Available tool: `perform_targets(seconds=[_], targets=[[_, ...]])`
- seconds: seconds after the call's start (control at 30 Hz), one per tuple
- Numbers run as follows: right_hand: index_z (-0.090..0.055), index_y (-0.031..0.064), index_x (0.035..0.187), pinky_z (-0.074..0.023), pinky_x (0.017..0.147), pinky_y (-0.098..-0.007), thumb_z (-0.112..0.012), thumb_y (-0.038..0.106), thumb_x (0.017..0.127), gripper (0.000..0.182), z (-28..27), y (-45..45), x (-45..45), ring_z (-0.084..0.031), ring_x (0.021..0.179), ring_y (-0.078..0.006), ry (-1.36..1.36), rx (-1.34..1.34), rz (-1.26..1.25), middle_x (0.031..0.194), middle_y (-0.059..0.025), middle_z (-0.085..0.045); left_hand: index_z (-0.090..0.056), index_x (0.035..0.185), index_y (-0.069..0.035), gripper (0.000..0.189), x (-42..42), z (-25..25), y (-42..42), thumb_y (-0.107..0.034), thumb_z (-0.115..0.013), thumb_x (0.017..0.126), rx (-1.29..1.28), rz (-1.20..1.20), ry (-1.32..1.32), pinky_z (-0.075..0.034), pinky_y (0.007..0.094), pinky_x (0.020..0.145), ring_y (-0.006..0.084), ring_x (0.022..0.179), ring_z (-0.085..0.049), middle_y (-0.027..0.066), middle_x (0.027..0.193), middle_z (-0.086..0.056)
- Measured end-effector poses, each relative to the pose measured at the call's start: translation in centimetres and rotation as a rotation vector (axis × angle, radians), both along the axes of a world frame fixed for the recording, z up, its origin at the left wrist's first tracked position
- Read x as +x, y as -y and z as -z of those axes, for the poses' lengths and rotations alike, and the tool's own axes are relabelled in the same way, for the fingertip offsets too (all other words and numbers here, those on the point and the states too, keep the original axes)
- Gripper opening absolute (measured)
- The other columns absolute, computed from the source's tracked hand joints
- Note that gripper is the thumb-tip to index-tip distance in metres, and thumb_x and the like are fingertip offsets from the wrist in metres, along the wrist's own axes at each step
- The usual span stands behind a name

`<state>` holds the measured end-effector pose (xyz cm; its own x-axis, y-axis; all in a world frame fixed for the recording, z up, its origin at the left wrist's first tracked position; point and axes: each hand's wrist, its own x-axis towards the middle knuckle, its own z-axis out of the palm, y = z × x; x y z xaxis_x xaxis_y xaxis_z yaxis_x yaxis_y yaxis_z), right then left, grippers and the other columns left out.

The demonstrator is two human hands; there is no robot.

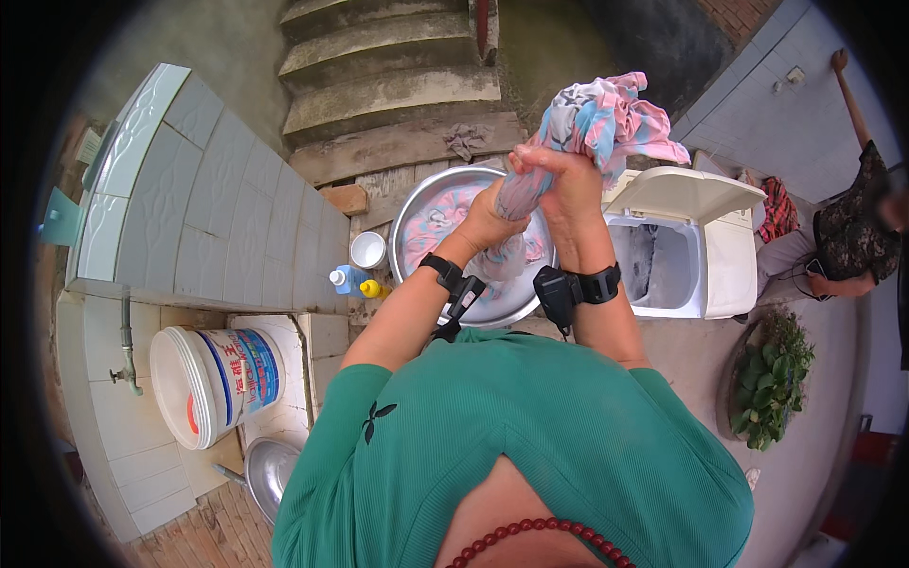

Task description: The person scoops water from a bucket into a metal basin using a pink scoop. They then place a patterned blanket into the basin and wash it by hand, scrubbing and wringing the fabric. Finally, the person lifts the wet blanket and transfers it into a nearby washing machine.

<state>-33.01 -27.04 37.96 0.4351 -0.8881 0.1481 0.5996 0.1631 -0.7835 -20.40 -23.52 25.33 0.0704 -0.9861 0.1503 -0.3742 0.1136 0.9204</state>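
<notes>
A wet pink, blue and grey cloth (595,117) is twisted between my two hands above a large metal basin (406,195). My left hand (490,216) grips its lower stretch, with the fingers wrapped round it. Higher up, my right hand (568,174) is closed round the cloth, and a bunched mass of it spills over that hand. More of the same coloured fabric (444,216) lies in the basin, partly hidden by my forearms. Each wrist wears a black strap with a device.
Right of the basin stands a washing machine (728,263) with its lid raised. A white cup (368,250), a blue bottle (348,280) and a yellow bottle (372,289) stand at left. Concrete steps (390,92) rise ahead. A person (852,213) sits far right, near a potted plant (770,383).
</notes>
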Motion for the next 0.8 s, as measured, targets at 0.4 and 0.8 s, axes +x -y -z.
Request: perform_targets(seconds=[0.4,0.8], targets=[[-0.055,0.0032,0.07,-0.0422,0.079,-0.0394,-0.064,0.003,0.065,0.011,-4.2,-1.5,-1.8,-0.052,0.061,-0.0221,0.059,-0.084,0.043,0.062,-0.0077,-0.053,-0.056,0.113,-0.009,0.053,1.5,3.2,-0.2,-0.012,-0.076,0.063,-0.099,-0.068,0.087,-0.049,0.0324,0.083,0.025,0.095,-0.063,0.0108,0.101,-0.065],[-0.056,0.001,0.078,-0.0414,0.091,-0.0453,-0.061,0.004,0.072,0.009,-5.8,2.4,-6.4,-0.054,0.072,-0.0249,0.377,-0.096,-0.024,0.071,-0.0089,-0.053,-0.063,0.093,-0.006,0.03,3.1,4.7,1.6,-0.012,-0.072,0.065,-0.243,-0.166,0.321,-0.05,0.0363,0.077,0.0356,0.084,-0.061,0.0148,0.09,-0.065]])
